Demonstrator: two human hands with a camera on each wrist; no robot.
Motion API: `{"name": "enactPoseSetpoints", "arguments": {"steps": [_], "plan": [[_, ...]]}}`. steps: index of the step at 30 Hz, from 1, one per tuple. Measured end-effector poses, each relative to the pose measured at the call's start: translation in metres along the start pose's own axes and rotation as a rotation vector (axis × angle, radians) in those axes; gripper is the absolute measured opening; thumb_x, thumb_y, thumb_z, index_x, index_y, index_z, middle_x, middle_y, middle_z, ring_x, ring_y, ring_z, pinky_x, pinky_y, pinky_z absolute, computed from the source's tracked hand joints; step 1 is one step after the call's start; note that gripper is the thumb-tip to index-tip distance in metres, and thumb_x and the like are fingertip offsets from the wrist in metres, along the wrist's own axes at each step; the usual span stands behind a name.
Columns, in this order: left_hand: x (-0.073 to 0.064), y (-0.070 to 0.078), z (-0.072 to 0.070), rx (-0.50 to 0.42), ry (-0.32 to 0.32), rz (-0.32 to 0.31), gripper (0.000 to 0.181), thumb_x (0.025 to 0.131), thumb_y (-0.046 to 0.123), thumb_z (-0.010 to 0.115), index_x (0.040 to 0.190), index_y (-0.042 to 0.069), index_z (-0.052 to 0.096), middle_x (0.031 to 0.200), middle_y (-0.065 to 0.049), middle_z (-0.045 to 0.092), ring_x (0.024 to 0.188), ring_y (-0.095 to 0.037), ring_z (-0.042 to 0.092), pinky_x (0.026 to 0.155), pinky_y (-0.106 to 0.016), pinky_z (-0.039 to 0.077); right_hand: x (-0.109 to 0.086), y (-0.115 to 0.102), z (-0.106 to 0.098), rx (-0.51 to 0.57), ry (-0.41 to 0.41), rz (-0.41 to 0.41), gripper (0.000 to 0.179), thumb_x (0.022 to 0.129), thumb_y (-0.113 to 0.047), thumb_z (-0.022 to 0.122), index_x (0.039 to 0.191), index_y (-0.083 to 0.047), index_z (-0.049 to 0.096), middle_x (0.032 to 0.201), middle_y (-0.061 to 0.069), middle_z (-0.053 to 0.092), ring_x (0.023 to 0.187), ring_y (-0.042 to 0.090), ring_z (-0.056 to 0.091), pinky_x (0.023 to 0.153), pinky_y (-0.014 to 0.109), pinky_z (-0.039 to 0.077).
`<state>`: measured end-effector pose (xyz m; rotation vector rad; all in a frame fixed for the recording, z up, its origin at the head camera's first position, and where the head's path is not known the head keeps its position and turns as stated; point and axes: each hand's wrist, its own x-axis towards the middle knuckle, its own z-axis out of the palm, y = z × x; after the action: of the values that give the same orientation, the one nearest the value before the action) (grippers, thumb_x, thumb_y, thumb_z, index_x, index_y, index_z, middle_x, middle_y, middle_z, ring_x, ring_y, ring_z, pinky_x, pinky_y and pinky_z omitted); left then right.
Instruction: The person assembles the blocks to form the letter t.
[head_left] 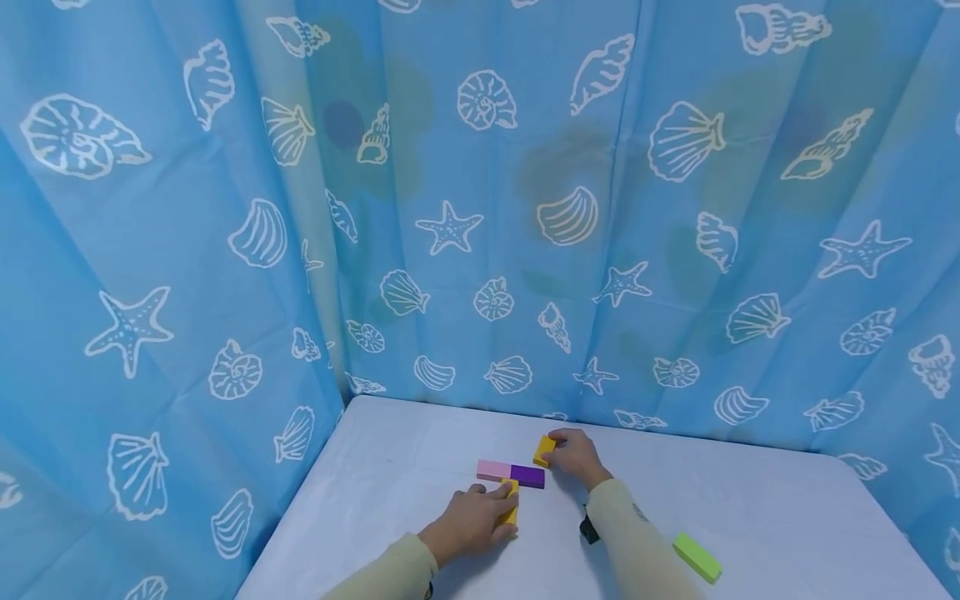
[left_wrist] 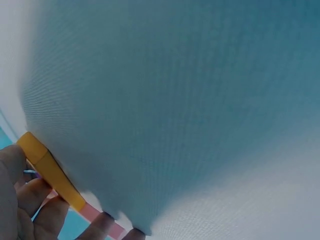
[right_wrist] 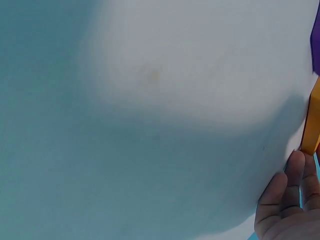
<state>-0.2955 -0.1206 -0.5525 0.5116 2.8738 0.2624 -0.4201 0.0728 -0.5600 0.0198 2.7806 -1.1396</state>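
Note:
On the white table, a pink block (head_left: 492, 470) and a purple block (head_left: 528, 477) lie end to end in a row. My left hand (head_left: 472, 518) grips a yellow block (head_left: 511, 517) between thumb and fingers; its far end is right at the near side of that row. In the left wrist view, the yellow block (left_wrist: 52, 175) overlaps part of the pink one (left_wrist: 116, 231). Beyond the purple block, my right hand (head_left: 577, 457) pinches a second yellow block (head_left: 543, 452), partly cut off in the right wrist view.
A lime green block (head_left: 697, 557) lies on the table (head_left: 780, 508) to the right of my right forearm. Blue curtains (head_left: 510, 250) with white shell prints hang along the back and left sides of the table.

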Motion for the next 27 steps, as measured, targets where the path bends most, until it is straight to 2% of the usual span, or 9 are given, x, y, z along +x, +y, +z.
{"name": "enactPoseSetpoints", "arguments": {"steps": [8, 16, 23, 27], "plan": [[0.003, -0.003, 0.007, 0.013, 0.0, 0.005, 0.055, 0.095, 0.058, 0.055, 0.145, 0.036, 0.049, 0.153, 0.013, 0.044, 0.13, -0.033, 0.053, 0.098, -0.059, 0.048, 0.0, -0.007, 0.007, -0.007, -0.02, -0.021, 0.042, 0.087, -0.013, 0.075, 0.127, -0.004, 0.065, 0.131, 0.018, 0.061, 0.118, 0.034, 0.055, 0.106, 0.053, 0.045], [0.001, -0.003, 0.003, 0.023, 0.011, 0.017, 0.055, 0.095, 0.058, 0.055, 0.144, 0.036, 0.049, 0.153, 0.013, 0.045, 0.129, -0.033, 0.054, 0.097, -0.059, 0.049, 0.002, -0.012, 0.014, 0.009, -0.02, -0.013, 0.042, 0.087, -0.014, 0.075, 0.127, -0.006, 0.065, 0.131, 0.018, 0.061, 0.117, 0.035, 0.054, 0.105, 0.054, 0.045], [-0.003, -0.004, -0.005, 0.044, 0.024, 0.002, 0.054, 0.094, 0.056, 0.057, 0.143, 0.034, 0.051, 0.152, 0.011, 0.046, 0.127, -0.032, 0.055, 0.096, -0.058, 0.05, 0.002, -0.025, 0.022, -0.005, -0.043, -0.054, 0.044, 0.087, -0.017, 0.075, 0.128, -0.008, 0.064, 0.133, 0.017, 0.06, 0.117, 0.034, 0.055, 0.105, 0.054, 0.045], [-0.003, 0.001, -0.002, 0.02, -0.002, 0.009, 0.054, 0.094, 0.056, 0.057, 0.144, 0.034, 0.051, 0.153, 0.011, 0.046, 0.128, -0.034, 0.054, 0.097, -0.06, 0.048, -0.003, -0.021, 0.022, -0.023, -0.049, -0.061, 0.043, 0.088, -0.017, 0.074, 0.128, -0.007, 0.064, 0.133, 0.018, 0.06, 0.119, 0.035, 0.054, 0.105, 0.056, 0.044]]}}
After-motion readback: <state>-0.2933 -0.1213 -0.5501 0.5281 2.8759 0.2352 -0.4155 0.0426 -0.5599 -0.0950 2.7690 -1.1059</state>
